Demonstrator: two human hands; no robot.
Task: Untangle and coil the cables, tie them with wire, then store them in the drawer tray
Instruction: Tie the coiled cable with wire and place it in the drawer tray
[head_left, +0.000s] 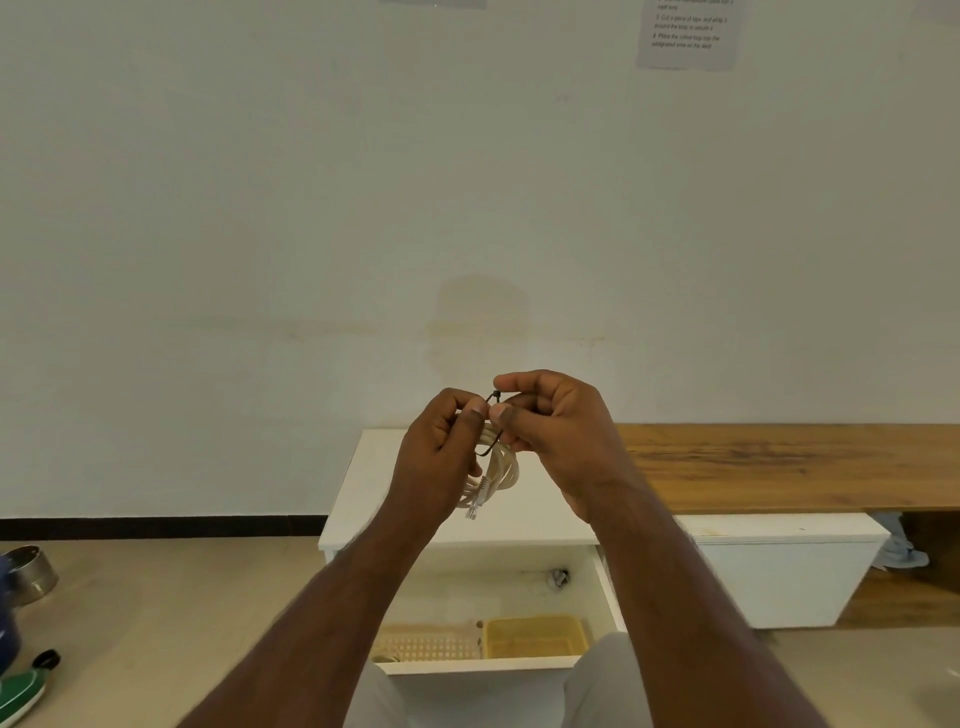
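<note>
A coiled off-white cable (503, 470) hangs between my hands above the white cabinet, its clear plug (477, 505) pointing down. A thin dark wire (492, 422) loops around the coil's top. My left hand (441, 457) grips the coil and pinches the wire with thumb and forefinger. My right hand (550, 421) pinches the wire's other end, held just above the coil. Below, the open drawer (602, 582) holds a yellow tray (535, 636) and a pale perforated tray (428, 647) side by side.
A white cabinet top (363, 493) sits under my hands, joined on the right by a wooden bench (789, 462) over a white box (779, 566). At the left floor edge lie a metal tin (31, 571) and a green shoe (23, 691). My knees flank the drawer front.
</note>
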